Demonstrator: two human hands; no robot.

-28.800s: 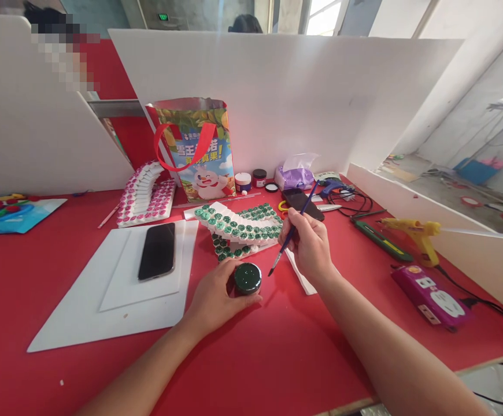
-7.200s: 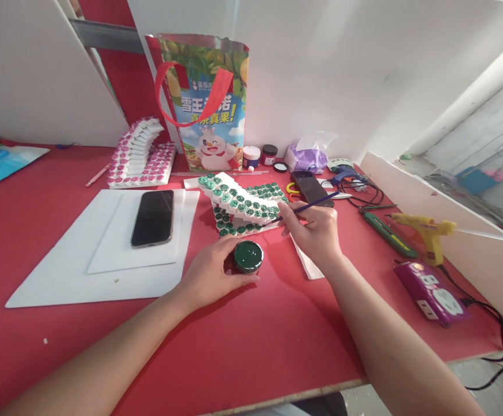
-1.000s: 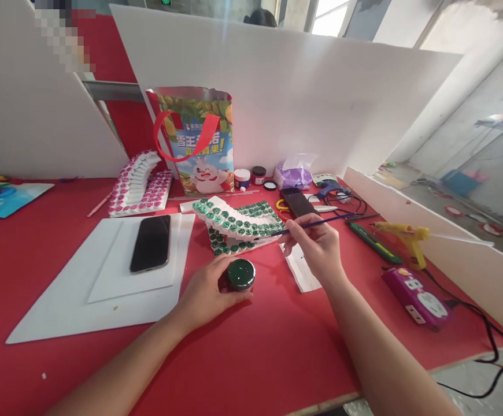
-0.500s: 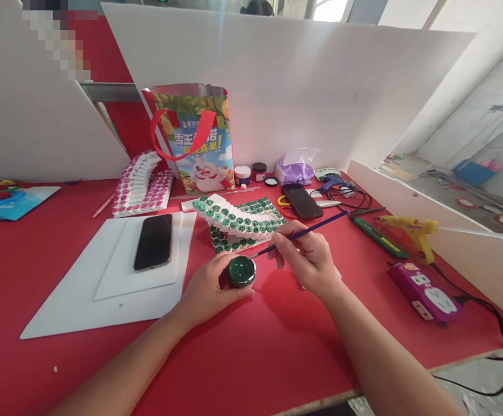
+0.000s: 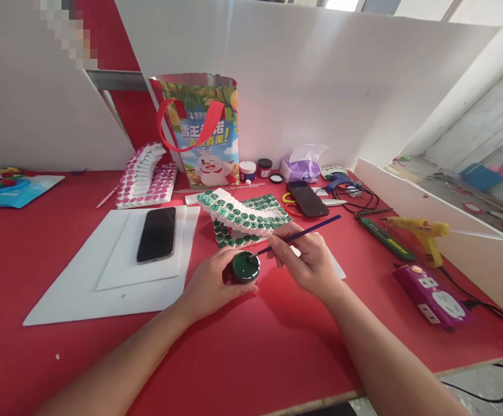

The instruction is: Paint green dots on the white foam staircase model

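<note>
My left hand (image 5: 217, 277) is closed round a small jar of dark green paint (image 5: 245, 268), held with its mouth up over the red table. Between the fingers of my right hand (image 5: 306, 254) is a thin blue paintbrush (image 5: 314, 228), slanting down to the left. Its tip dips into the jar's mouth and touches the paint. Just behind the jar stands a white curved piece covered with green-painted discs (image 5: 245, 215). A similar piece with pink discs (image 5: 145, 179) sits farther back on the left.
A phone (image 5: 156, 234) lies on white boards (image 5: 73, 277) to the left. Behind are a printed bag (image 5: 210, 138), paint jars (image 5: 264, 168) and tissues (image 5: 301, 169). On the right are another phone (image 5: 307, 199), a green cutter (image 5: 385, 238), a yellow glue gun (image 5: 422, 234), a purple pack (image 5: 429, 296) and cables.
The brush tip has gone lower, into the paint, and the brush's upper end has dropped slightly. The jar stays in my left hand. The whole view has shifted a little.
</note>
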